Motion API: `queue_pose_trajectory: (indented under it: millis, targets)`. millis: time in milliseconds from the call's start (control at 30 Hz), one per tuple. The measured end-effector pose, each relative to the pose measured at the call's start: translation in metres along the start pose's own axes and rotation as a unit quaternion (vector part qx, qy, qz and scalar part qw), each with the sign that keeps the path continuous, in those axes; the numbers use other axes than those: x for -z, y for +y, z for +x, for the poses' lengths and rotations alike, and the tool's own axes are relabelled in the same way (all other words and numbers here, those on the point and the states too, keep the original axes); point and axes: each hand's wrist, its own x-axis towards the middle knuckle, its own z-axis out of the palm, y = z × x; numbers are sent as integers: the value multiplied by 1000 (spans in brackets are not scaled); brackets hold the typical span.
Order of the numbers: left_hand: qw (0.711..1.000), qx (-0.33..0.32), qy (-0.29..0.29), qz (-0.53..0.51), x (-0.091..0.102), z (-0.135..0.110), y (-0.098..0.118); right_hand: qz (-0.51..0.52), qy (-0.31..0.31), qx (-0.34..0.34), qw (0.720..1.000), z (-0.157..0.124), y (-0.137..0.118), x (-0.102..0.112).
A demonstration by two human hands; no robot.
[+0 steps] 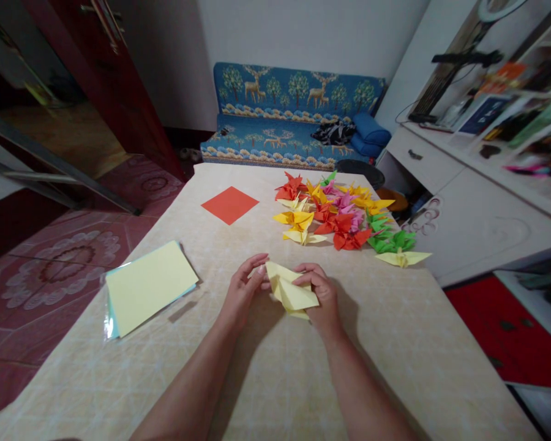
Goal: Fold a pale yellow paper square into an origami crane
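A partly folded sheet of pale yellow origami paper [294, 293] is held above the table, tilted, with creases and loose flaps showing. My right hand [321, 294] grips its right side, the thumb tucked into the fold and the fingers behind. At the paper's left edge, my left hand [247, 285] has its thumb and fingers closed against the corner; the exact contact is partly hidden. Beyond my hands, several folded paper cranes [344, 223] in red, orange, yellow, pink and green cluster at the back right. A flat red paper square [230, 205] lies at the back left.
To the left, a stack of yellow and blue paper sheets [151, 285] lies with a clear plastic sleeve on the pale patterned table [275, 380]. A blue bench [275, 138] stands behind the table. On the right is a white cabinet [477, 202] with cluttered shelves.
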Motion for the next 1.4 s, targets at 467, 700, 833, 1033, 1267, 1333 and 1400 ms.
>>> queue_pose_trajectory:
  millis: [467,700,833,1033,1267,1333,1400]
  targets:
    - [992,28,-63,102,-8,-5,0,-115,57,44,991,-8,-1,-9]
    - [987,2,-97,125,-8,-7,6,-85,1,8,996,-8,5,-7]
    - [973,-29,-170,151,-8,-8,10,-92,35,1,995,-7,8,-7]
    - [964,-31,-196,178,-8,-8,4,-116,63,-13,991,-8,10,-10]
    - [965,-66,-93,235,-9,-4,-11,-108,2,0,994,-8,4,-14]
    - [966,-83,-73,235,-10,-4,-16,-117,-14,0,993,-9,3,-15]
    - [965,-93,-62,239,-10,-5,-18,-129,-15,-5,992,-9,2,-17]
